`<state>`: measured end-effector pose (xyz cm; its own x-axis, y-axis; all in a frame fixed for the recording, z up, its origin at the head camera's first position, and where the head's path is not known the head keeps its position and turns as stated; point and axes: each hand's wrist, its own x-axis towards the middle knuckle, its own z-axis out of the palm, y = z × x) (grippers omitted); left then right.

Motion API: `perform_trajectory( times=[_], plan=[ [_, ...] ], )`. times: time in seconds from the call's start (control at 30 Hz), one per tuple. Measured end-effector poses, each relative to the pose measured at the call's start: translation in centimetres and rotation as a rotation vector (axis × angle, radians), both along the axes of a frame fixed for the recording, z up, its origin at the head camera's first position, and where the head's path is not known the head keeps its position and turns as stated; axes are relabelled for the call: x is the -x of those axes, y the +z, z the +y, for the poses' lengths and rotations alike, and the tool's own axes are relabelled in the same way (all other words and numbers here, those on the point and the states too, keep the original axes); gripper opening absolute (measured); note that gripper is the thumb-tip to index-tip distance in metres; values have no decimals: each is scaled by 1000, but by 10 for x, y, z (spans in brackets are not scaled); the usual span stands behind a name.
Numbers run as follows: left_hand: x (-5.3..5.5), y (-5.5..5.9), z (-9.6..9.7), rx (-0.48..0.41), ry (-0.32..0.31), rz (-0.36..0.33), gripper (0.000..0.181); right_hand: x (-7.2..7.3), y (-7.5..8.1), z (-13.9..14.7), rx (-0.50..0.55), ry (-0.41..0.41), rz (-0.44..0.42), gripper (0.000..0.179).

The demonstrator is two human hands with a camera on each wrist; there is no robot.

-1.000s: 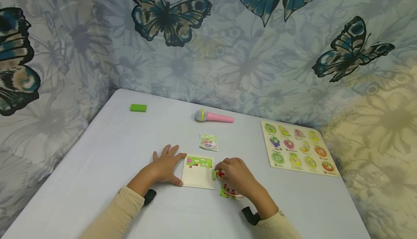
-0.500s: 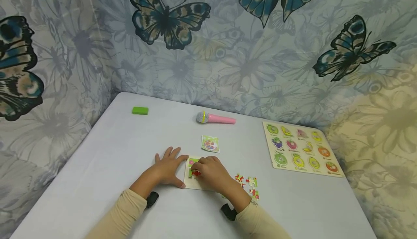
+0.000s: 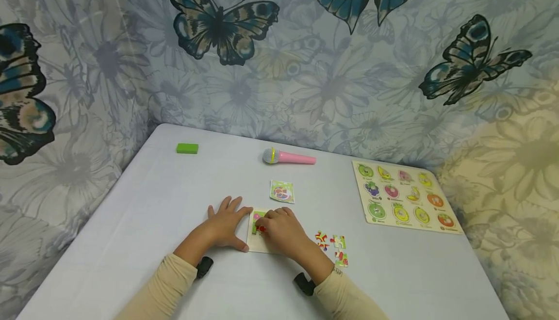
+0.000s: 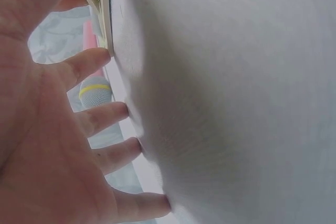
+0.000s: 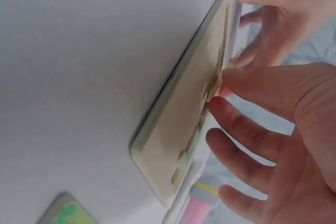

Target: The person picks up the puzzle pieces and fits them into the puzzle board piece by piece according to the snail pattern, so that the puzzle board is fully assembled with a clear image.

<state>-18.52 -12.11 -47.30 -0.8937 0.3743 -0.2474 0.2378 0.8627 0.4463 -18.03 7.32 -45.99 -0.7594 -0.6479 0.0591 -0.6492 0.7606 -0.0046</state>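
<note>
My left hand (image 3: 224, 228) rests on the white table with its fingers spread. Its thumb and index fingertip touch the left edge of a small wooden puzzle board (image 3: 256, 247). Over that board, my right hand (image 3: 283, 233) pinches a red and green jigsaw piece (image 3: 260, 229) between thumb and fingers. The right wrist view shows this piece (image 5: 214, 88) edge-on at the board's surface; whether it lies flat I cannot tell. Joined green pieces line the board's far side, partly covered by the right hand. Several loose jigsaw pieces (image 3: 339, 242) lie right of the board, some hidden behind the right wrist.
Beyond the board lies a small square picture (image 3: 282, 192). A pink toy microphone (image 3: 297, 158) and a green block (image 3: 187, 148) are farther back. At the right, a large fruit board (image 3: 408, 199) lies near the table's edge. Patterned walls border the table.
My right hand has carried the jigsaw piece left, from beside the board onto it. Moving it has uncovered loose pieces at the right. The left hand keeps its place at the board's edge.
</note>
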Motion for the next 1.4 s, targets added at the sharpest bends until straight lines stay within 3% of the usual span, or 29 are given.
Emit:
perform_trajectory(
  times=[0.33,0.53,0.83,1.1,1.4],
  plan=[
    [-1,-3,5,-22,-4,-1,97,0,-5,0,-57,2,59,20],
    [-3,-4,7,-32,-1,-2,97,-2,-1,13,-23,5,2,23],
    [-1,-3,8,-18,5,-9,98,-8,11,78,64,-120,-22,29],
    [-1,1,3,-2,5,-5,98,-14,5,122,16,-294,-101,21],
    [-1,1,3,-19,7,-1,98,-16,4,132,54,-293,-135,27]
  ],
)
